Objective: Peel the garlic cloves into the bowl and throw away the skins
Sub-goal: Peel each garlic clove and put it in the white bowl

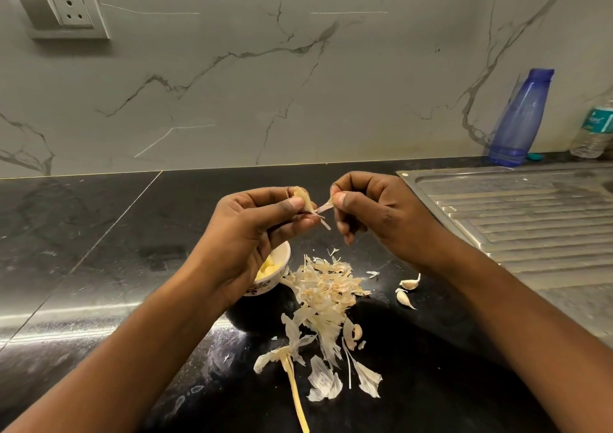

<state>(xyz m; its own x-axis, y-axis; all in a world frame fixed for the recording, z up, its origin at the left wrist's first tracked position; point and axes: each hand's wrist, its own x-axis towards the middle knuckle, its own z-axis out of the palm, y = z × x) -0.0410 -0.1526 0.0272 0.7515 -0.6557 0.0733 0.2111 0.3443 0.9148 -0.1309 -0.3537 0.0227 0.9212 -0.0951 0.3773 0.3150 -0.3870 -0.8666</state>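
Above the middle of the dark tabletop (99, 250), the left hand (252, 230) has its grip pinched on a half-peeled garlic clove (304, 198), thumb pressed against its side. The right hand (374, 213) has its grip pinched on a strip of skin (325, 208) that is attached to the clove at its other end. The small white bowl (282, 268) stands under the left hand, which hides most of it; only part of the rim and a few yellow peeled cloves (268, 268) show. Just right of the bowl, a pile of skins (326, 295) spreads toward the near edge, with a dry stalk (293, 383) cut off at the bottom of the view. Two unpeeled cloves (410, 282) lie near the pile, toward the steel drainboard (530, 213) at the right edge. In the back right corner stands a blue bottle (519, 121); beside it, a clear water bottle (593, 131) is cut off.
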